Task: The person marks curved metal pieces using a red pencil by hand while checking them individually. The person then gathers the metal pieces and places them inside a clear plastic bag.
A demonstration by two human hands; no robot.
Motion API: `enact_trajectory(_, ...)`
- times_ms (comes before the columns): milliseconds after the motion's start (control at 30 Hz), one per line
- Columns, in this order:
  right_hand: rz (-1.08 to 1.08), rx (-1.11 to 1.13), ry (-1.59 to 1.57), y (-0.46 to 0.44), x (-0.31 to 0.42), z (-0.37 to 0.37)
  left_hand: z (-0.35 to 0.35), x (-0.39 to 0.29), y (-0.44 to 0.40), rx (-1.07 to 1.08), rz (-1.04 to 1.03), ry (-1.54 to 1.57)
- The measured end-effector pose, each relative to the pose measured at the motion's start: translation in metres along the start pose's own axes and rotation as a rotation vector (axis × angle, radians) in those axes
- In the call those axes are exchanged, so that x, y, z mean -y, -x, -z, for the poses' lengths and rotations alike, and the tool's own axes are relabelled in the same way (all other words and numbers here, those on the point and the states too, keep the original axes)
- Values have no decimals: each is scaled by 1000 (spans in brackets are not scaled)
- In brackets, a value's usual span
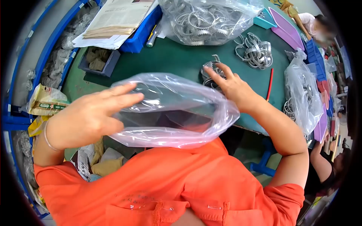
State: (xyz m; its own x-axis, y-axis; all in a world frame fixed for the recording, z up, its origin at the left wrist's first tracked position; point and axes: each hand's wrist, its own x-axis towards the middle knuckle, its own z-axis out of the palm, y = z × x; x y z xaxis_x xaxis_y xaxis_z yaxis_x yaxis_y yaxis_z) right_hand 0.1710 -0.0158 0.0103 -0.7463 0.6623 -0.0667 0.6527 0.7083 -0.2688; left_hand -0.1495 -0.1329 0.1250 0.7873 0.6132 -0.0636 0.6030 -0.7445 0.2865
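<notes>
A clear plastic bag (177, 141) gapes wide in front of my chest at the table's edge. At its left rim is my left hand (88, 115), fingers stretched out and apart over the plastic. My right hand (233, 86) reaches past the bag's right side, its fingers spread and its thumb mostly hidden. Its fingertips are at a small heap of toothed metal bands (206, 77); whether they touch is hard to tell. Another pile of toothed metal bands (258, 52) lies farther right on the green table (169, 62).
A large bag of metal bands (205, 22) stands at the back. Newspapers (113, 19) lie over a blue bin (135, 41); a grey box (98, 62) is below. A red stick (270, 84) and another filled bag (303, 90) are on the right. Other people (320, 162) are at far right.
</notes>
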Motion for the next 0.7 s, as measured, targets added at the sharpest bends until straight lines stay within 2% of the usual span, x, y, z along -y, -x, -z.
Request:
enact_trajectory(100,-28,37,3,0,0,5,-6,5,-23,77,-131,-10)
enact_trajectory(233,-42,29,-66,6,-8,5,-16,14,-40,62,-113,-28)
enact_trajectory(300,-46,-118,-225,10,-15,6,-21,17,-45,19,-131,-29)
enact_trajectory(367,-140,-68,-588,12,-24,10,-18,20,-47,56,-123,-13)
enact_trajectory(467,-151,-108,-618,15,-48,18,-17,27,-52,76,-126,49)
enact_trajectory(567,-309,-128,-1334,22,-69,31,-20,32,-59,78,-144,64)
enact_trajectory(600,-263,-219,-1413,23,-66,32,-20,33,-62,96,-149,65)
enact_trajectory(700,-81,-254,-1620,25,-66,42,-22,38,-69,110,-161,87)
